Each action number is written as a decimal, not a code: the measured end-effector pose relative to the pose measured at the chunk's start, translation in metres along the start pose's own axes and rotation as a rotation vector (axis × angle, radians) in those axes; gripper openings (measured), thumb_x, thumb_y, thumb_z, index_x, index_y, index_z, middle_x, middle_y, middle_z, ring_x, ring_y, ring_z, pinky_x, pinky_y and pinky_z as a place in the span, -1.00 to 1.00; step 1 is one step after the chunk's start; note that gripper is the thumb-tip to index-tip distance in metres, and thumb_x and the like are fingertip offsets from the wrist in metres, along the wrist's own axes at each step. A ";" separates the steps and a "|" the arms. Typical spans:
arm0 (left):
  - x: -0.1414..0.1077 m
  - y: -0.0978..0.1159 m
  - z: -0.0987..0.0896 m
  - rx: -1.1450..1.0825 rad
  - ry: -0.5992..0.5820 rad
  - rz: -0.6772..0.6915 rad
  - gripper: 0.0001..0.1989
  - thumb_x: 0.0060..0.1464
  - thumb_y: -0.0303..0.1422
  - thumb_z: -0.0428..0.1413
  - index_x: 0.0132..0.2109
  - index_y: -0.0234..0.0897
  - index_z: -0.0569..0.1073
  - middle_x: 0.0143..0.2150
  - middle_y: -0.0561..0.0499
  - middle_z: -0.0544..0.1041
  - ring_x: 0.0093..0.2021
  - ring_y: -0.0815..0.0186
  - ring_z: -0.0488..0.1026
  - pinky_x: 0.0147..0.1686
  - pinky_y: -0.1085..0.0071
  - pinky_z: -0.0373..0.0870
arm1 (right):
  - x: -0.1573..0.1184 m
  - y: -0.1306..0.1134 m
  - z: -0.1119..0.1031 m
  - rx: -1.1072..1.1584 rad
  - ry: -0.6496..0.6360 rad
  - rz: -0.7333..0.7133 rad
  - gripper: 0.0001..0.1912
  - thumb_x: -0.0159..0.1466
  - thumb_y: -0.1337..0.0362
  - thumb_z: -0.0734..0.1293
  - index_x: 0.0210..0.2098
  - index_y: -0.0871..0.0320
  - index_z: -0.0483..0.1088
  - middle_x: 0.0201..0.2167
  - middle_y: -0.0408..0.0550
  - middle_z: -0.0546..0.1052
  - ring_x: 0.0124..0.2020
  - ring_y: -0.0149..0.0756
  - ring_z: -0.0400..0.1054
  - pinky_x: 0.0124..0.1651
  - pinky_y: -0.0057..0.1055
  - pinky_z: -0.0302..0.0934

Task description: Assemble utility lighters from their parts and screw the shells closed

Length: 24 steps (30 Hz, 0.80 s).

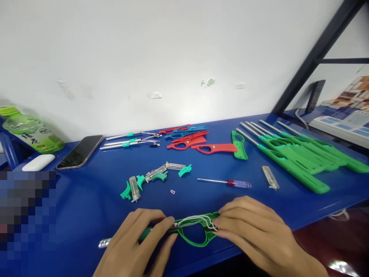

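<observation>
Near the front edge of the table, a green lighter casing half [198,244] lies across both hands, its inner side facing up. My left hand [138,242] is closed around the neck end, where a silver metal tube [104,242] sticks out to the left. White wires [193,217] arch over the trigger loop to a small black part [212,227]. My right hand [253,231] pinches the casing at that part and covers the handle. Beyond the hands lie a screwdriver [230,183], a tiny pinkish piece [172,191], clear fuel tanks [134,188] and teal triggers [159,176].
Several green lighters [300,154] lie at the right near a single clear tank [270,177]. Red casing halves [215,148], blue casings [187,131] and wired metal tubes [123,143] line the back. A phone [80,152], white case [38,162] and bottle [31,130] stand left.
</observation>
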State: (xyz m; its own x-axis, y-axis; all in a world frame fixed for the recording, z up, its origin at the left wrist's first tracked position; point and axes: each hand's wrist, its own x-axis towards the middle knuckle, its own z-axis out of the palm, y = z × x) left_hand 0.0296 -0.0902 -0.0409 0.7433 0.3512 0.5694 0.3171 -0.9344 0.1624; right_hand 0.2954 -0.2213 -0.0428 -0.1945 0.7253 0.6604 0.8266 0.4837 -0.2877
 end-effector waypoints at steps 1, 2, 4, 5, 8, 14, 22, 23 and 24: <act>0.002 0.000 0.002 0.041 -0.004 0.021 -0.78 0.48 -0.32 0.08 0.16 -0.14 0.52 -0.06 -0.01 0.63 -0.12 0.28 0.63 -0.09 0.38 0.63 | 0.001 0.000 0.000 -0.002 0.007 -0.002 -0.85 0.55 0.32 0.34 -0.06 0.15 0.59 -0.25 -0.09 0.73 -0.23 -0.31 0.63 -0.05 -0.36 0.51; 0.005 0.000 0.004 0.072 -0.026 0.046 -0.74 0.48 -0.30 0.07 0.22 -0.15 0.51 -0.03 -0.01 0.64 -0.10 0.25 0.64 -0.07 0.34 0.64 | 0.001 -0.001 -0.001 0.001 0.012 -0.002 -0.84 0.55 0.32 0.34 -0.07 0.15 0.59 -0.25 -0.09 0.73 -0.24 -0.32 0.63 -0.06 -0.37 0.50; 0.010 0.000 0.008 0.101 -0.123 0.087 -0.68 0.49 -0.29 0.06 0.28 -0.16 0.48 0.01 -0.02 0.66 -0.06 0.19 0.64 -0.03 0.24 0.66 | 0.002 -0.001 -0.001 0.008 0.011 0.007 -0.84 0.54 0.32 0.34 -0.09 0.16 0.60 -0.26 -0.09 0.73 -0.24 -0.32 0.63 -0.07 -0.37 0.50; 0.013 0.000 0.010 0.099 -0.179 0.101 -0.68 0.49 -0.29 0.05 0.28 -0.16 0.49 0.01 -0.02 0.66 -0.07 0.17 0.64 -0.04 0.20 0.66 | 0.002 -0.001 -0.001 0.012 0.006 0.012 -0.84 0.55 0.32 0.34 -0.09 0.15 0.60 -0.26 -0.09 0.73 -0.24 -0.32 0.63 -0.07 -0.37 0.50; 0.019 0.000 0.013 0.082 -0.306 0.127 -0.71 0.50 -0.35 -0.01 0.18 -0.12 0.55 -0.02 0.02 0.67 -0.10 0.15 0.63 -0.09 0.12 0.67 | 0.002 -0.001 -0.001 0.014 -0.002 0.014 -0.84 0.55 0.31 0.34 -0.08 0.15 0.60 -0.25 -0.10 0.73 -0.25 -0.32 0.63 -0.09 -0.36 0.51; 0.015 -0.001 0.013 0.123 -0.355 0.205 -0.66 0.48 -0.43 -0.06 0.11 -0.09 0.59 0.01 0.01 0.67 -0.05 0.09 0.62 -0.16 0.12 0.63 | 0.001 -0.001 -0.001 0.014 -0.005 0.016 -0.86 0.55 0.32 0.34 -0.07 0.15 0.58 -0.24 -0.11 0.73 -0.24 -0.33 0.61 -0.10 -0.37 0.48; 0.011 -0.001 0.014 0.100 -0.301 0.169 -0.61 0.52 -0.44 -0.15 0.15 -0.14 0.56 0.02 0.02 0.65 -0.06 0.16 0.60 -0.11 0.16 0.60 | 0.001 -0.001 0.003 0.011 0.040 0.021 -0.87 0.54 0.32 0.36 -0.09 0.17 0.58 -0.26 -0.13 0.71 -0.25 -0.34 0.58 -0.09 -0.37 0.44; 0.011 -0.001 0.014 0.096 -0.296 0.168 -0.61 0.52 -0.44 -0.15 0.16 -0.15 0.55 0.01 0.01 0.65 -0.06 0.15 0.60 -0.11 0.16 0.61 | 0.000 -0.001 0.004 0.014 0.040 0.022 -0.87 0.54 0.32 0.36 -0.09 0.17 0.58 -0.26 -0.13 0.71 -0.24 -0.34 0.57 -0.09 -0.37 0.43; 0.012 -0.001 0.015 0.094 -0.292 0.166 -0.61 0.52 -0.44 -0.15 0.17 -0.15 0.55 0.01 0.01 0.65 -0.06 0.15 0.59 -0.12 0.16 0.61 | 0.000 -0.001 0.004 0.016 0.037 0.021 -0.88 0.54 0.32 0.37 -0.10 0.17 0.58 -0.25 -0.14 0.71 -0.24 -0.35 0.57 -0.09 -0.37 0.43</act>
State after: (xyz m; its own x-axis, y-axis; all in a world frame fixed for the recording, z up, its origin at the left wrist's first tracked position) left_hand 0.0465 -0.0844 -0.0462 0.9223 0.2097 0.3245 0.2205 -0.9754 0.0038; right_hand 0.2928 -0.2201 -0.0453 -0.1569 0.7171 0.6791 0.8218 0.4762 -0.3129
